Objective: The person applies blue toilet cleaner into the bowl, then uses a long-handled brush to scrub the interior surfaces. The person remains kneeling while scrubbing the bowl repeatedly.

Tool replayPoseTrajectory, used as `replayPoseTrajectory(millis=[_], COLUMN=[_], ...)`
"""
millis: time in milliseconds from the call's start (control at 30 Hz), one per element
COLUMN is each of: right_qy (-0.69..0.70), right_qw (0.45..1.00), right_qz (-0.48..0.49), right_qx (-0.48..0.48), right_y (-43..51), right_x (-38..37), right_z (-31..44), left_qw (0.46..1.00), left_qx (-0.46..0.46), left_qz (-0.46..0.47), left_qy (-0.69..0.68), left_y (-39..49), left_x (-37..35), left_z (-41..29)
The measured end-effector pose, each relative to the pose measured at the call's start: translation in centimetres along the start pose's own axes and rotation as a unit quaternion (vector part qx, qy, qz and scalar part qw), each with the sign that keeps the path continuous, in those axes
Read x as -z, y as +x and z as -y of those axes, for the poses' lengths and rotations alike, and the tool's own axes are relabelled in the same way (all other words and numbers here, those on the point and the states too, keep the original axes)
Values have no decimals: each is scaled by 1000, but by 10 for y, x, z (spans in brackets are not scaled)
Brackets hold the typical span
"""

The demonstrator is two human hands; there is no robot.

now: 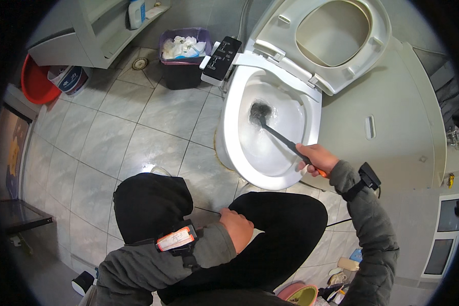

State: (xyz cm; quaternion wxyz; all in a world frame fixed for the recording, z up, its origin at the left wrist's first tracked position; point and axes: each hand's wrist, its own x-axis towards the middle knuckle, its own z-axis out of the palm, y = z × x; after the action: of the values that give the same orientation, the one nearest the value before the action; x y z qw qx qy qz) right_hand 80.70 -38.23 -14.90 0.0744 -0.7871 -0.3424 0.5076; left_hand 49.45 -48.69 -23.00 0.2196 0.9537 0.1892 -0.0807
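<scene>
My right hand (318,160) grips the dark handle of a toilet brush (279,137), whose orange end shows below the fingers. The brush's dark bristle head sits at the drain inside the white toilet bowl (233,153). Behind the bowl the toilet seat (371,49) is raised. A black bidet control panel (223,57) is fixed at the bowl's left side. My left hand (238,229) rests against my black-trousered knee; its fingers are partly hidden, and I cannot tell whether they are closed.
A purple-lined waste bin (181,78) with crumpled tissues stands left of the toilet. Further left are a red basin (36,86), a printed bucket (70,82) and a floor drain (140,63). A pink basin (290,292) and several bottles lie at lower right. A bathtub (397,134) stands on the right.
</scene>
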Motion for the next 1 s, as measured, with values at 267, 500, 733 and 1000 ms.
replayPoseTrajectory(millis=[267, 500, 733, 1000], right_qy=[-612, -268, 184, -629], right_qw=[644, 889, 976, 612], right_qz=[-276, -219, -109, -330], right_qx=[366, 299, 36, 346], right_y=[3, 53, 27, 12], right_x=[-15, -17, -11, -38], right_z=[-30, -27, -10, -17], left_qw=[1000, 1000, 1000, 1000], left_qx=[14, 20, -6, 1], left_qz=[-9, -5, 16, 5], left_qy=[-5, 4, -24, -13], left_y=[-1, 1, 1, -7], left_x=[3, 1, 4, 7], left_z=[-6, -7, -1, -1])
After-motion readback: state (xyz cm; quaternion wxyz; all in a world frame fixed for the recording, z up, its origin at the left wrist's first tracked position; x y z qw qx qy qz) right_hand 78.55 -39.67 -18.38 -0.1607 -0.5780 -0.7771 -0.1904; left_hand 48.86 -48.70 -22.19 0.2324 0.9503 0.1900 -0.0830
